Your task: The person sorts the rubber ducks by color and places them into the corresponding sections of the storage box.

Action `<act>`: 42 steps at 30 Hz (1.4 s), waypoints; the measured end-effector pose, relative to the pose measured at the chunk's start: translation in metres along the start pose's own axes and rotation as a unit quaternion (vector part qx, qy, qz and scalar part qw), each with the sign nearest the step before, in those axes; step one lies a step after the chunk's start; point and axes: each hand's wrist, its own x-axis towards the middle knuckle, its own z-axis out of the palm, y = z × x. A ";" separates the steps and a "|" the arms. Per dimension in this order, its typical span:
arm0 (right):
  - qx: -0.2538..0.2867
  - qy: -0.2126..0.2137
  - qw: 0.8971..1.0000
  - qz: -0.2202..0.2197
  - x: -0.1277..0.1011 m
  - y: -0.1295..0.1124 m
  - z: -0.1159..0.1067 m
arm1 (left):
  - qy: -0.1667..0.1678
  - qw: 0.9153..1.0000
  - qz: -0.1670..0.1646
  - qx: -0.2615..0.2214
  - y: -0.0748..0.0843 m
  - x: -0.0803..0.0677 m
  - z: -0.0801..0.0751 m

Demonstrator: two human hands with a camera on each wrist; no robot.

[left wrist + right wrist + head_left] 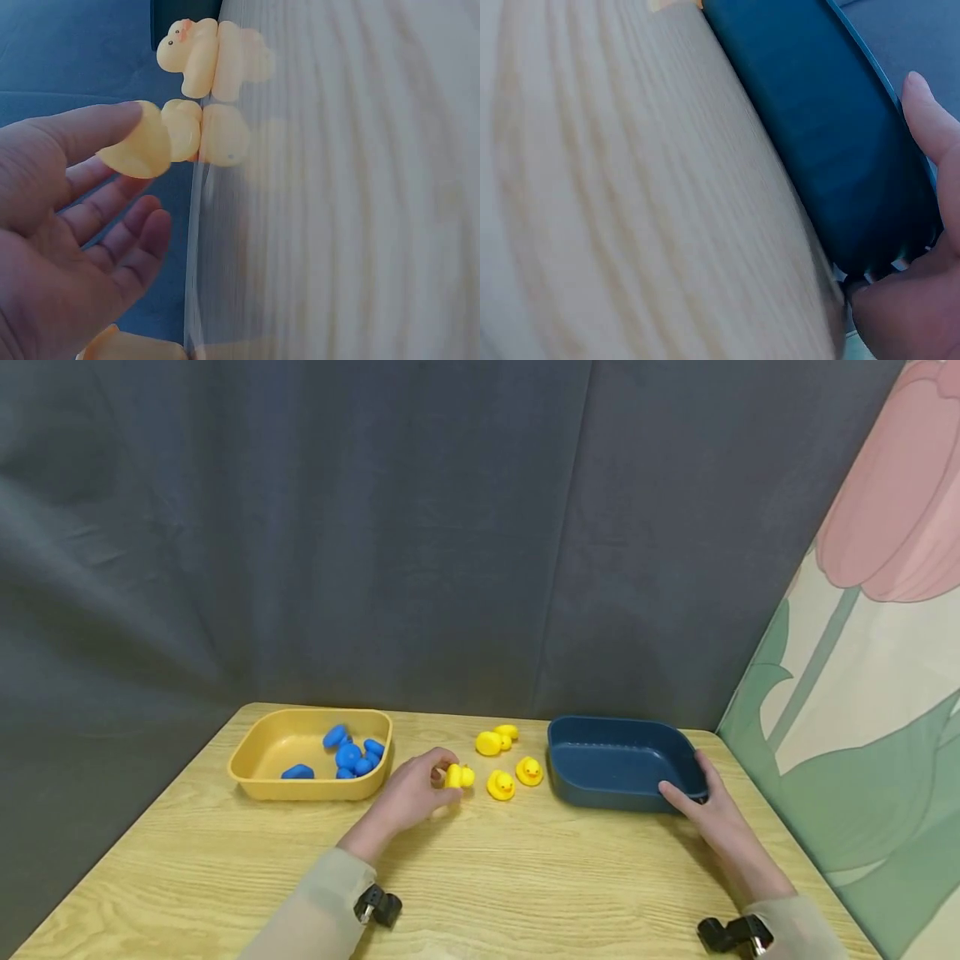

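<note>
Ducks (501,785) between left fingers (131,231) and basin (615,768)

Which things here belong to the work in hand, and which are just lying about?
Job, apparently: left hand, yellow duck it holds, right hand, dark blue tray it holds, probably loose ducks.
Apparently aside: yellow tray, blue pieces inside, dark curtain.

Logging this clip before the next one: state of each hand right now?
Left hand: closed, pinching a yellow toy duck.
Right hand: closed, gripping the dark blue bin at its right end.
</note>
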 end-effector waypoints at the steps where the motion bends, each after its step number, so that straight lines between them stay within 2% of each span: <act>1: 0.012 0.003 1.000 -0.004 0.000 0.002 0.001 | 0.006 1.000 0.001 -0.004 0.002 0.000 0.000; 8: 0.055 0.011 0.998 -0.007 -0.001 0.008 0.004 | 0.062 0.997 0.037 -0.034 0.016 0.005 0.007; 12: 0.073 0.008 0.997 0.002 -0.004 0.008 0.003 | 0.078 0.995 0.052 -0.045 0.030 0.010 0.015; 16: 0.076 0.010 0.997 0.007 -0.004 0.008 0.002 | 0.084 0.993 0.055 -0.063 0.045 0.015 0.025; 21: 0.069 0.007 0.997 0.014 -0.003 0.007 0.001 | 0.097 0.989 0.079 -0.084 0.060 0.021 0.038; 26: 0.062 0.007 0.998 0.023 -0.003 0.005 0.001 | 0.110 0.986 0.093 -0.086 0.072 0.029 0.051; 32: 0.071 0.008 0.997 0.020 -0.004 0.005 0.002 | 0.109 0.986 0.092 -0.091 0.085 0.040 0.065; 42: 0.088 0.016 0.996 0.008 -0.005 0.007 0.003 | 0.113 0.986 0.088 -0.087 0.102 0.046 0.085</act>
